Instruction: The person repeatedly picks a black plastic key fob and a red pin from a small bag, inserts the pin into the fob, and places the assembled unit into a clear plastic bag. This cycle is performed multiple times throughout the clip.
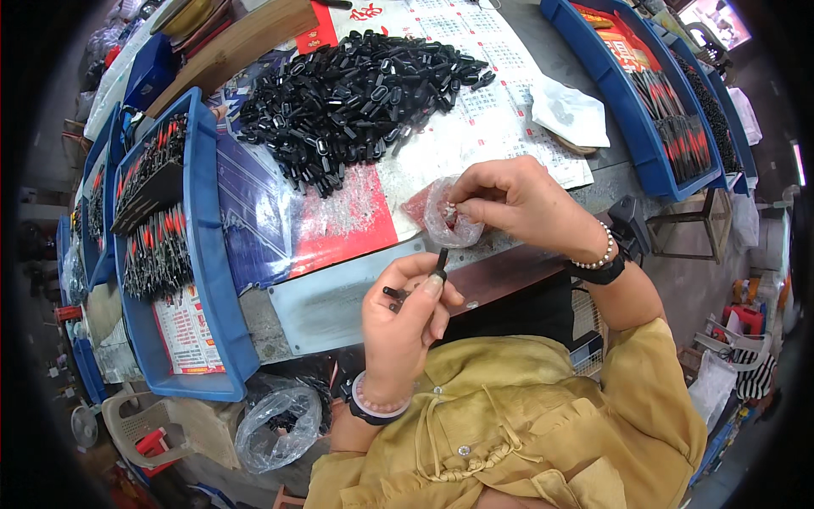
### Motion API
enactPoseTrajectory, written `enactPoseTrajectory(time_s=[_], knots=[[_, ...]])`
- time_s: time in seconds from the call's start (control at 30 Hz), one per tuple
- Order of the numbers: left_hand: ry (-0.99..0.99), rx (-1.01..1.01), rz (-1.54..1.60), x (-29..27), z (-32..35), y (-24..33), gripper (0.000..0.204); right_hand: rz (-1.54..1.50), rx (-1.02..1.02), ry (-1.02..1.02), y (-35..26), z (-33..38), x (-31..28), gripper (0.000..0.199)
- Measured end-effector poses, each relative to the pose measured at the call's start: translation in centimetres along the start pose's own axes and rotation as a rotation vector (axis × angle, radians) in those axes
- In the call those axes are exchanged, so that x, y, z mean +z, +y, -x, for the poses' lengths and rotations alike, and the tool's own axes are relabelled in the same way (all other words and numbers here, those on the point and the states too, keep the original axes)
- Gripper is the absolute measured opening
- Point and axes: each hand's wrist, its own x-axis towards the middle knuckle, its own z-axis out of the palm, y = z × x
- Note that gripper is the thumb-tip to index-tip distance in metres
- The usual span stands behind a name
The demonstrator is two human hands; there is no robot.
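My left hand [397, 318] is closed around a few small black plastic pieces. One piece [442, 260] stands upright between its thumb and forefinger, and other dark ends poke out on the left side of the fist. My right hand [526, 208] pinches its thumb and forefinger together at the mouth of a small clear plastic bag [462, 236], with reddish contents showing. Whatever sits between those fingertips is too small to name. Beyond both hands, a large heap of black plastic pieces [356, 102] lies on printed paper sheets [487, 51].
A blue tray [225, 314] with rows of black parts with orange-red marks stands at the left; a similar blue tray [623, 119] is at the right. White paper [572, 114] lies at the table's right. A clear bag [275, 433] hangs open below left.
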Motion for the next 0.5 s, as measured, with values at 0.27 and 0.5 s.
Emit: enactPoseTrajectory(time_s=[0.27, 0.5], knots=[[-0.005, -0.007, 0.000, 0.42, -0.06, -0.37, 0.021, -0.127, 0.062, 0.050, -0.10, 0.08, -0.33, 0.015], [-0.008, 0.025, -0.020, 0.91, -0.14, -0.44, 0.020, -0.460, 0.216, 0.021, -0.34, 0.80, -0.12, 0.016]])
